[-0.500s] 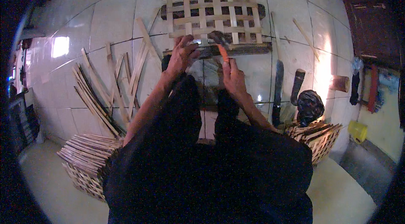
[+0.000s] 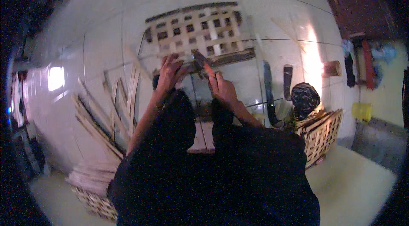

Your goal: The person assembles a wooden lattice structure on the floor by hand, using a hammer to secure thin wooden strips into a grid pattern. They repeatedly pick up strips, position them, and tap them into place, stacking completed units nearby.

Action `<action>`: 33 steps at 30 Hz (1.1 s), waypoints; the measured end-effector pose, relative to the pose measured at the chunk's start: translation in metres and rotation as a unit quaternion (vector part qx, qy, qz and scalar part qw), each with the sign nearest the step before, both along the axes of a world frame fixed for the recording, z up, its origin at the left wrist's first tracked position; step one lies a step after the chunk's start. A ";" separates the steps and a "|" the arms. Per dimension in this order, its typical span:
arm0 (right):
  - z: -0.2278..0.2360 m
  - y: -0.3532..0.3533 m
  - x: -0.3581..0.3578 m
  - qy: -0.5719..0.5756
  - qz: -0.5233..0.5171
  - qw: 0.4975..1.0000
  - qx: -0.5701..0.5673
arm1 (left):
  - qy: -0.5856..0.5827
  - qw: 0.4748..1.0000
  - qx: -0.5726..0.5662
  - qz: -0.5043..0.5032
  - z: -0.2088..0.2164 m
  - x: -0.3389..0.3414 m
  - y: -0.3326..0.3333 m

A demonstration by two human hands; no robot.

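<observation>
A woven bamboo lattice panel (image 2: 198, 34) is laid flat on the tiled floor (image 2: 102, 21), just ahead of the knees. Its near edge is met by both hands. The left hand (image 2: 170, 71) is pressed on that edge, fingers curled; whether a strip is pinched in its grip cannot be told. The right hand (image 2: 221, 87) is closed around an orange-handled tool (image 2: 203, 65), whose dark head is set against the panel's near edge.

Right of the panel, two dark sheath-like objects (image 2: 277, 85) are laid on the floor, well apart from the hands. Nearer than these and to the right, a slatted bamboo basket (image 2: 321, 134) is seen with a black bag (image 2: 304, 96) touching its top. Left of the panel, loose bamboo strips (image 2: 113, 106) are fanned on the tiles; a bundled stack (image 2: 91, 183) lies nearer still. Bare tile is seen beyond the panel's far edge and between panel and strips.
</observation>
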State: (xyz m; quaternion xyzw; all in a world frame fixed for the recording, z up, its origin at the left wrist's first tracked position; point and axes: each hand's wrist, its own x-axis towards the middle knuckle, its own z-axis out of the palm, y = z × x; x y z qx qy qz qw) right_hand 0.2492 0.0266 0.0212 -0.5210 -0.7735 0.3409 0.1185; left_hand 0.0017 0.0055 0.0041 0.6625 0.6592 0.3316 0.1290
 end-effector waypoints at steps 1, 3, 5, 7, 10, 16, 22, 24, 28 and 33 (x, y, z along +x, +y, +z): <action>0.024 0.002 0.005 0.013 -0.008 1.000 -0.022 | -0.026 1.000 -0.008 0.002 -0.003 -0.004 -0.004; 0.020 -0.013 0.040 0.011 -0.033 0.999 0.031 | -0.016 1.000 -0.012 -0.008 -0.002 -0.001 -0.011; 0.016 -0.020 0.082 -0.006 -0.062 0.997 0.040 | 0.066 0.998 0.012 -0.012 -0.001 0.006 -0.005; 0.017 -0.034 0.110 -0.030 -0.088 0.996 -0.013 | 0.140 0.989 0.036 -0.020 -0.015 -0.005 -0.004; -0.001 -0.050 0.141 -0.061 -0.156 0.986 -0.017 | 0.119 0.993 -0.008 -0.023 -0.003 0.007 0.002; 0.005 -0.059 0.209 -0.204 -0.223 0.930 0.211 | 0.080 0.997 -0.004 -0.007 -0.010 -0.012 0.012; -0.029 -0.071 0.267 -0.164 -0.231 0.954 0.099 | 0.146 0.989 0.032 -0.005 0.017 0.024 0.023; -0.041 -0.071 0.273 -0.173 -0.221 0.953 0.112 | 0.128 0.990 0.038 -0.040 0.020 0.046 0.032; 0.012 -0.058 0.238 -0.178 -0.223 0.958 -0.032 | 0.115 0.988 0.043 -0.095 0.007 0.060 0.052; 0.020 -0.082 0.194 -0.202 -0.177 0.958 -0.101 | 0.123 0.990 0.015 -0.063 0.012 0.079 0.060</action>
